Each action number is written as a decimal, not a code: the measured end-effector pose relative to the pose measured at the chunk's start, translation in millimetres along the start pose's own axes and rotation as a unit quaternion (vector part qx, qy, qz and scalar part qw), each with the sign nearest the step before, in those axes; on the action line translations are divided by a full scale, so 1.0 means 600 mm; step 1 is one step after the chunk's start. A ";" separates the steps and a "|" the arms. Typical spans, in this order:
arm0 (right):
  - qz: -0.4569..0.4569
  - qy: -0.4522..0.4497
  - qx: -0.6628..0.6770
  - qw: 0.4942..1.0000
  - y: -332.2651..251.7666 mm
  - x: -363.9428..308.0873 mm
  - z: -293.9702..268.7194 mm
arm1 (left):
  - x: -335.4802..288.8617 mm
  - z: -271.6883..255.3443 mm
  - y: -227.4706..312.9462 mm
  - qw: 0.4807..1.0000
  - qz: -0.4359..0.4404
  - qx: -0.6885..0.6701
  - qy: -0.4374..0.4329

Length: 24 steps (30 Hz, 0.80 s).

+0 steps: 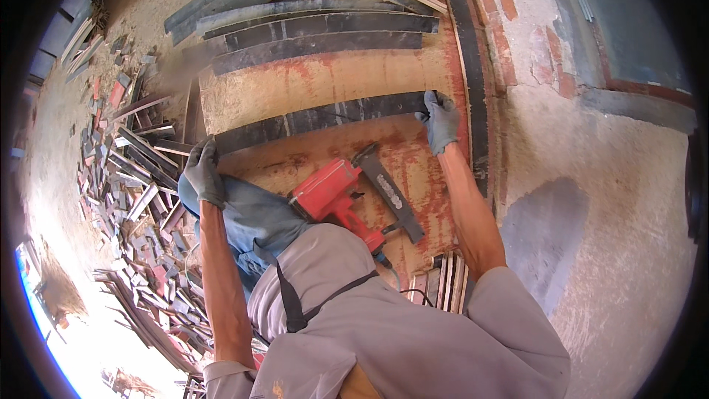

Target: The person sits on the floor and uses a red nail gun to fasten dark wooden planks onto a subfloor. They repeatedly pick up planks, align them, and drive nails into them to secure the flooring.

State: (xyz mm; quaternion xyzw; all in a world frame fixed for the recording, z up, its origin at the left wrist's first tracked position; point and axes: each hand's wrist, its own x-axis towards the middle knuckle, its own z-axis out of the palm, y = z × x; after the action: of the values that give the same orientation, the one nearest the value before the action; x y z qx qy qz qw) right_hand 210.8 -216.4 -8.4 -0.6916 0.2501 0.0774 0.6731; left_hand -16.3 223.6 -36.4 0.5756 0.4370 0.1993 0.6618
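Observation:
A long dark wooden strip (317,120) lies across the reddish-stained board in front of me, running from my left side to my right. Its left end is gripped by my gloved left hand (203,171), fingers closed over the edge. At the other end my gloved right hand (441,122) pinches the strip near its tip. Both gloves are grey. Between my arms, nearer my body, a red nail gun (330,191) with a dark magazine rests on the board, touched by neither hand.
Several dark strips (325,26) lie stacked on the far part of the wooden board (295,81). Wood offcuts (148,214) are heaped on the floor to the left. A dark rail (473,81) edges the board's right side, beside a worn wall (583,155). Short wood pieces (445,281) stand near my right elbow.

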 end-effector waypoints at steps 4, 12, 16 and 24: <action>-0.028 0.018 -0.057 0.998 -0.005 -0.011 0.013 | -0.017 0.022 0.016 0.998 -0.038 -0.032 0.025; -0.064 -0.016 -0.104 0.992 0.007 -0.035 -0.015 | -0.018 -0.011 0.013 0.999 -0.023 0.031 0.026; -0.044 -0.020 -0.063 0.997 0.029 -0.045 -0.016 | -0.021 -0.022 0.016 0.998 -0.019 0.055 0.026; -0.066 -0.026 -0.062 0.996 0.020 -0.052 -0.012 | -0.030 -0.023 0.029 0.992 -0.024 0.116 0.041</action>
State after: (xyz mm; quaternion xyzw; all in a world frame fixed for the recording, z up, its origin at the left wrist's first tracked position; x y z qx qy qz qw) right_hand 176.9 -215.2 -5.0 -0.7449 0.1808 0.0658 0.6389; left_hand -32.8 222.7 -13.0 0.6293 0.4973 0.1550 0.5768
